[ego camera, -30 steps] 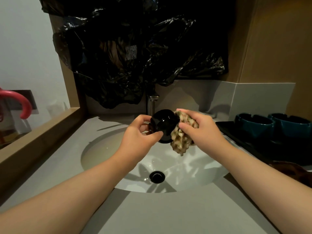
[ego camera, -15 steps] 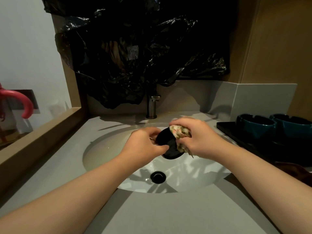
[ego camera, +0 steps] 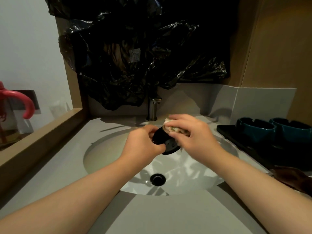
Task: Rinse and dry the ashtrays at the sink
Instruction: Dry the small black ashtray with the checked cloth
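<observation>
a black ashtray point(ego camera: 167, 143) is held over the sink point(ego camera: 108, 149), tilted on its edge, just in front of the tap point(ego camera: 152, 108). it is gripped at its left side by the left hand point(ego camera: 143, 143), whose fingers are curled round the rim. a crumpled cloth point(ego camera: 175, 129) is pressed on the upper part of the ashtray by the right hand point(ego camera: 195, 135), and its fingers are bent and closed on the cloth. no stream of water is seen under the tap, so the step is judged to be the drying.

to do it well, the ashtray should be pinched firmly and turned little by little, so that the whole rim and the inside are passed by the cloth. a wet piece is probably slippery, therefore it is better held low above the basin. when dry, it can likely be put near the two teal ashtrays point(ego camera: 255, 130) on the black tray point(ego camera: 236, 138) at the right.
</observation>
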The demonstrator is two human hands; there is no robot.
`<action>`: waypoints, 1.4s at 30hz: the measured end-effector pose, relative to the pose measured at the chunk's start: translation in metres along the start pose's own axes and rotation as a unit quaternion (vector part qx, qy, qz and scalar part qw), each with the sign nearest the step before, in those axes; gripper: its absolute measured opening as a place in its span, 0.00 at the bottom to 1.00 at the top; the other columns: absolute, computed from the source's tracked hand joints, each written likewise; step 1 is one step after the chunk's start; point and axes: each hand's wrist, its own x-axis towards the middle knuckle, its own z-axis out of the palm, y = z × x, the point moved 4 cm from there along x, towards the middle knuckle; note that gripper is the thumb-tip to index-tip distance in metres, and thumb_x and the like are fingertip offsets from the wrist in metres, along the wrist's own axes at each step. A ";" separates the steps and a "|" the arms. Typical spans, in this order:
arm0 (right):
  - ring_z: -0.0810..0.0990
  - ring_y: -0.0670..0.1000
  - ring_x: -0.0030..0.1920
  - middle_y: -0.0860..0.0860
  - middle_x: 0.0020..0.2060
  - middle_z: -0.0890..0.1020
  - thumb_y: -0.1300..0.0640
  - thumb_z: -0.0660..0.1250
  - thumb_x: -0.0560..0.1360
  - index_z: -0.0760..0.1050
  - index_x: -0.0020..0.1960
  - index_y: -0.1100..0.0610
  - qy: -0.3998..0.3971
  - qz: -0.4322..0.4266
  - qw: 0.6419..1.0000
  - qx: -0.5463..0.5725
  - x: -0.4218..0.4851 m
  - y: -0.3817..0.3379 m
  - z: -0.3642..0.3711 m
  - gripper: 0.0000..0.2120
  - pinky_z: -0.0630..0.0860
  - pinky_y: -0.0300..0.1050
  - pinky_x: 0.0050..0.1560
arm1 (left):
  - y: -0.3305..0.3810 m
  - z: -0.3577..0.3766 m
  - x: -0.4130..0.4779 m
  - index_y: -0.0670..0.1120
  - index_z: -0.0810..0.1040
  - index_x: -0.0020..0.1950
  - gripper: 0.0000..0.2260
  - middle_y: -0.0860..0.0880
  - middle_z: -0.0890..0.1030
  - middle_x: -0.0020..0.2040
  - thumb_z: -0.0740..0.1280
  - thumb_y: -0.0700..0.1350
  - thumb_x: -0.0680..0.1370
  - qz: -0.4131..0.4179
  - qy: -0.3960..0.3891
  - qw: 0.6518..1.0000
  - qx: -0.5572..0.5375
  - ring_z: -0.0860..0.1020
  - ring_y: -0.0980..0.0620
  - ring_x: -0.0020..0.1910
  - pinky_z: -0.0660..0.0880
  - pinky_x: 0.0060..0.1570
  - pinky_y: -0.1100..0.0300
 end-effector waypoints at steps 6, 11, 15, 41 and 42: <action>0.74 0.35 0.55 0.48 0.55 0.80 0.65 0.67 0.75 0.81 0.55 0.55 0.033 0.040 0.996 0.066 0.000 0.014 -0.006 0.12 0.66 0.23 0.56 | 0.000 -0.001 -0.001 0.59 0.75 0.43 0.17 0.55 0.82 0.43 0.76 0.39 0.67 -0.023 0.031 0.994 -0.097 0.81 0.58 0.47 0.79 0.52 0.60; 0.75 0.42 0.56 0.46 0.53 0.79 0.67 0.65 0.75 0.81 0.53 0.57 0.037 0.009 0.999 -0.003 -0.002 0.010 -0.008 0.11 0.68 0.27 0.60 | 0.000 0.002 0.000 0.58 0.75 0.43 0.16 0.54 0.83 0.43 0.76 0.40 0.67 -0.037 0.015 0.993 -0.108 0.82 0.57 0.45 0.80 0.51 0.58; 0.74 0.44 0.58 0.48 0.55 0.79 0.66 0.63 0.74 0.81 0.52 0.59 0.023 -0.100 0.994 -0.040 -0.004 -0.007 0.004 0.11 0.68 0.31 0.60 | 0.001 0.002 -0.002 0.56 0.77 0.44 0.14 0.54 0.83 0.42 0.76 0.40 0.67 -0.034 0.025 0.991 -0.125 0.82 0.58 0.45 0.80 0.50 0.59; 0.81 0.50 0.54 0.51 0.52 0.82 0.60 0.68 0.75 0.80 0.55 0.48 -0.007 0.278 0.928 0.250 0.002 0.047 -0.018 0.11 0.77 0.48 0.57 | -0.006 -0.003 0.002 0.47 0.77 0.51 0.11 0.56 0.86 0.41 0.73 0.38 0.72 -0.102 0.015 0.966 -0.237 0.83 0.58 0.45 0.76 0.52 0.61; 0.80 0.49 0.54 0.50 0.53 0.82 0.59 0.68 0.75 0.79 0.57 0.46 -0.039 0.272 0.928 0.251 0.003 0.046 -0.020 0.13 0.77 0.47 0.57 | -0.008 -0.001 0.003 0.47 0.76 0.51 0.12 0.56 0.86 0.41 0.73 0.37 0.72 -0.106 0.006 0.963 -0.248 0.83 0.58 0.45 0.76 0.53 0.60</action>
